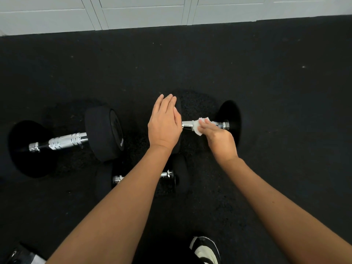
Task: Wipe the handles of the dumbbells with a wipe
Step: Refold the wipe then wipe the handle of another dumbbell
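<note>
On the chrome handle (187, 124) of the right-hand dumbbell (227, 119) sits the white wipe (198, 126), folded over the bar and pressed there by the right hand (219, 138). Fingers come down on top of the wipe, thumb side tucked out of sight, so whether they wrap fully round the bar cannot be told; they do hold the wipe against the metal. Just beside it, the left hand (164, 124) lies flat on that dumbbell's near black weight head, fingers straight and together, palm down, gripping nothing, steadying it. The far head of this dumbbell shows as a dark disc to the right of the wipe.

Over to the left, a second dumbbell (102, 130) lies on the floor, its knurled silver handle bare and its big round heads at each end, well apart from both hands. A third, smaller dumbbell (167, 175) lies nearer the person, partly hidden beneath the left forearm, only its chrome collars peeking out.

All of it rests on black speckled rubber flooring (266, 82). White panelled wall (152, 10) runs along the top. A black-and-white shoe (205, 250) shows at the bottom edge.
</note>
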### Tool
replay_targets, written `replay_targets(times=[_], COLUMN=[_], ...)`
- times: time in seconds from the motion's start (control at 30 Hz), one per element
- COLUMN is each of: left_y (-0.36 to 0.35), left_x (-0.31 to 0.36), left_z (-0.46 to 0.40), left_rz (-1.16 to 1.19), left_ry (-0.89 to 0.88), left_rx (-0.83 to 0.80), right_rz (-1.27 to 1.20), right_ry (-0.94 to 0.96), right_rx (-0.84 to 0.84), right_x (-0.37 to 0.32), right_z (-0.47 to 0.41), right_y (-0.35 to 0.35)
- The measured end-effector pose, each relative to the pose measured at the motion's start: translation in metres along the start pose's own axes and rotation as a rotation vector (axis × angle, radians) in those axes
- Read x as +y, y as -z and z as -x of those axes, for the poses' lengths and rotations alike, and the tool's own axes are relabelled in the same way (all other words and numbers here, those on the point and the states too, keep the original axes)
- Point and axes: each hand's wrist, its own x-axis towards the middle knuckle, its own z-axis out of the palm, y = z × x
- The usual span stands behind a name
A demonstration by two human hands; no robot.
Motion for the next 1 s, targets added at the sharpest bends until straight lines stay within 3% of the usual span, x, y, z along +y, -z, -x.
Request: replay_targets(times=[0.3, 0.4, 0.47, 0.53, 0.57, 0.63, 0.7, 0.77, 0.9, 1.0], left_y=[0.002, 0.008, 0.012, 0.011, 0.011, 0.012, 0.011, 0.01, 0.0, -0.016], left_x=[0.002, 0.003, 0.014, 0.032, 0.044, 0.065, 0.08, 0.092, 0.105, 0.103], left_z=[-0.001, -0.004, -0.004, -0.001, 0.001, 0.002, -0.003, -0.007, -0.011, -0.017], left_rz=[-0.026, -0.153, -0.188, 0.004, 0.169, 0.437, 0.604, 0.708, 0.791, 0.766], left_ry=[-0.036, -0.084, -0.217, -0.325, -0.287, -0.042, 0.278, 0.48, 0.551, 0.486], left_rx=[-0.012, -0.061, -0.058, -0.053, -0.102, -0.257, -0.437, -0.547, -0.506, -0.46], right_rz=[0.107, -0.028, -0.324, -0.702, -0.851, -1.03, -1.153, -1.183, -1.003, -0.65], right_ry=[0.103, -0.182, -0.543, -0.819, -0.888, -0.929, -0.945, -0.981, -0.939, -0.811], right_rx=[-0.082, -0.132, -0.072, 0.014, 0.054, 0.108, 0.155, 0.185, 0.198, 0.243], right_x=[0.001, -0.004, -0.012, -0.019, -0.02, -0.023, -0.022, -0.019, -0.008, 0.007], right_z=[0.014, 0.017, 0.01, 0.002, -0.002, -0.007, -0.012, -0.017, -0.024, -0.03], right_y=[0.014, 0.02, 0.03, 0.047, 0.055, 0.073, 0.087, 0.096, 0.104, 0.111])
